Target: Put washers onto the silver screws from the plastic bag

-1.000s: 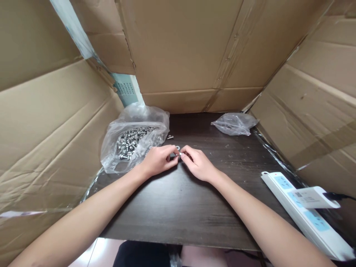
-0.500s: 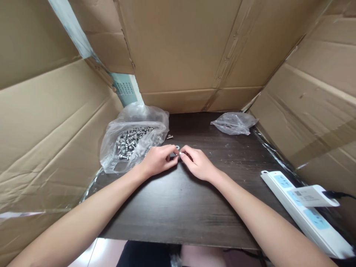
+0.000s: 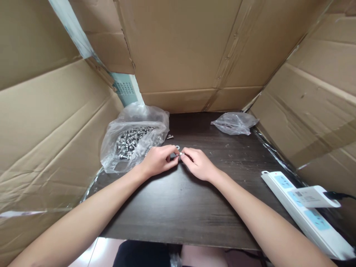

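Observation:
Over the middle of the dark table (image 3: 178, 207), my left hand (image 3: 160, 159) and my right hand (image 3: 198, 163) meet at the fingertips. Between them is a small metal bolt (image 3: 181, 154), pinched from both sides by thumb and index finger; its details are too small to make out. Just behind the fingertips lies a flat washer (image 3: 177, 147). A loose small screw with a ring (image 3: 170, 137) rests further back. Left of my left hand, a clear plastic bag (image 3: 111, 129) stands open with many metal bolts (image 3: 129, 142) inside.
A flat clear plastic bag (image 3: 235, 123) lies at the back right. Along the right edge sits a white power strip (image 3: 303, 215) with a white adapter (image 3: 314, 196) plugged in. Cardboard walls (image 3: 189, 48) enclose the table on the left, back and right.
Both hands stay in almost the same place. The fingers of my right hand have shifted slightly, and more of the bolt shows between the fingertips.

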`<state>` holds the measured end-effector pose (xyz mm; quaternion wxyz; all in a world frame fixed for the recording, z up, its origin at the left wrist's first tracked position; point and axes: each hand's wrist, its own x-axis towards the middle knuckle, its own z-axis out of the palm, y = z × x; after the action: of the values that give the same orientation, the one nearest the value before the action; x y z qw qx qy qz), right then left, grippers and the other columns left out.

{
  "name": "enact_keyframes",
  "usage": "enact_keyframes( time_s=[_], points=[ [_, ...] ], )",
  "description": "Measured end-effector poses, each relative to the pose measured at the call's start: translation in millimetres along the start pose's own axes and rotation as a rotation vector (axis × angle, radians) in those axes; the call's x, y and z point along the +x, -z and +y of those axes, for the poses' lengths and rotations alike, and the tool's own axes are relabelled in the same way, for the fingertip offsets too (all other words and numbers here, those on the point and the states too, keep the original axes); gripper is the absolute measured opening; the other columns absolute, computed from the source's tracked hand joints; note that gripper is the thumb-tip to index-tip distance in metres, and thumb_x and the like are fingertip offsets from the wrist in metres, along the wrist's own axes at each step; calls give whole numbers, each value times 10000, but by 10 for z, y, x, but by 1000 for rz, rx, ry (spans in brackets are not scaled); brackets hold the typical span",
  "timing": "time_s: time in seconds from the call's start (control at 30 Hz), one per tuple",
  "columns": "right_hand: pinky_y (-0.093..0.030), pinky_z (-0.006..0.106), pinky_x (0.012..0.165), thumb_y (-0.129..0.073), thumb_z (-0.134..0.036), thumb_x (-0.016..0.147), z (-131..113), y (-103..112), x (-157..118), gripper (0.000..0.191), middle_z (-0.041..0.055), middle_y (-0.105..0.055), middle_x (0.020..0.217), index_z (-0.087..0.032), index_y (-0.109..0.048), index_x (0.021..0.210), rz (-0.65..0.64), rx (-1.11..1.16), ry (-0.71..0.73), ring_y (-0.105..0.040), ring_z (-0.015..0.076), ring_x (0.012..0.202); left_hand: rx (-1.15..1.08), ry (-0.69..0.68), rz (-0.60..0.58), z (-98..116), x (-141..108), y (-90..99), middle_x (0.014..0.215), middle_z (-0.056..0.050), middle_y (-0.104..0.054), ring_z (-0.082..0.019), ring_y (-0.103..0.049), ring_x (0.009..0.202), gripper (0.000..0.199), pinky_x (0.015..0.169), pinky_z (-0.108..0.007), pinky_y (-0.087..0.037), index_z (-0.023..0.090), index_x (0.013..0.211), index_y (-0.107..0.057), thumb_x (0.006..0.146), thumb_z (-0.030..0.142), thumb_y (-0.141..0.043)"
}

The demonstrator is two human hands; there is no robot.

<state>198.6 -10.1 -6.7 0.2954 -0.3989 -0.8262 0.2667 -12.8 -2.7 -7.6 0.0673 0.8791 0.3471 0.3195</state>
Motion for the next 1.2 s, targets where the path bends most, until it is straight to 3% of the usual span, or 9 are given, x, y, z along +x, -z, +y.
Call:
enact_keyframes(
  time_s=[0.63,1.2],
  points=[
    [-397,305,710,-474,-204,975,17,-4,-15,164,19,-609,790,-218,-503,814,-4,8,-9,-558,183,744,-76,21,-28,-6,-14,-12,633,51,-623,-87,-551,510,61,553,-201,-404,196,928,-664,897,245,-646],
    [-343,317,686,-423,-234,1019,-1,-10,-6,300,7,-521,690,-222,-419,720,-26,-48,-26,-487,181,700,-85,15,-16,-7,-10,-16,626,55,-615,-83,-552,507,47,549,-195,-398,187,924,-658,895,222,-649]
  ],
)
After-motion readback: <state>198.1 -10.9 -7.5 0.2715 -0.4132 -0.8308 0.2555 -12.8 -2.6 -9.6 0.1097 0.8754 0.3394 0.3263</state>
